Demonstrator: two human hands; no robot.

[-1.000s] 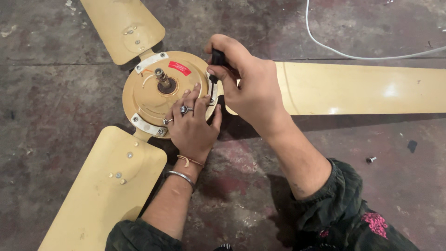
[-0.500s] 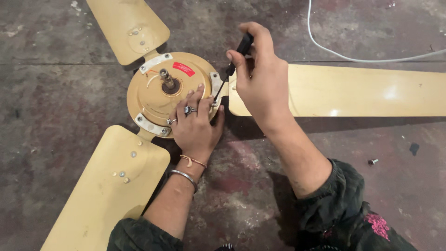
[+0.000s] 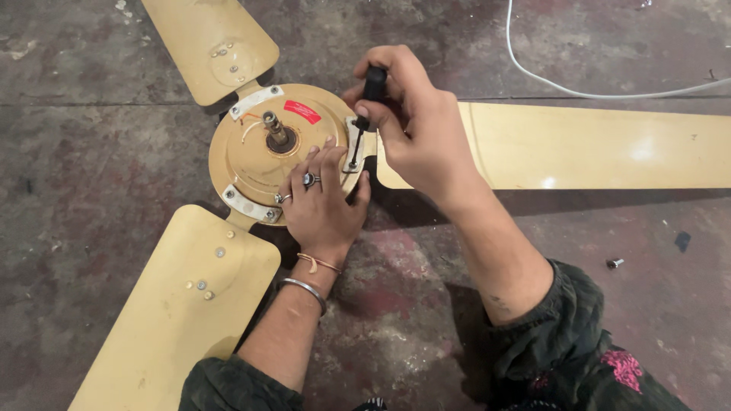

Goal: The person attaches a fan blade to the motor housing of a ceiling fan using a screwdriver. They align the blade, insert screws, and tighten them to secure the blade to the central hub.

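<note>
A cream ceiling fan lies on the concrete floor, its round motor housing [image 3: 255,156] facing up with a red label and a metal shaft in the middle. My left hand [image 3: 320,202] rests flat on the housing's near right edge, fingers spread, rings on two fingers. My right hand [image 3: 415,125] grips a black-handled screwdriver [image 3: 364,106], held upright. Its tip sits on the metal bracket [image 3: 353,146] that joins the right blade [image 3: 594,144] to the housing.
Two more blades reach to the upper left [image 3: 209,46] and lower left [image 3: 179,304]. A white cable [image 3: 579,91] curves across the floor at the top right. A loose screw [image 3: 614,263] and a small dark scrap [image 3: 682,240] lie on the floor at the right.
My right hand has lifted off the bracket area, raised the screwdriver upright, and set its tip down on the bracket. My left hand stays on the housing.
</note>
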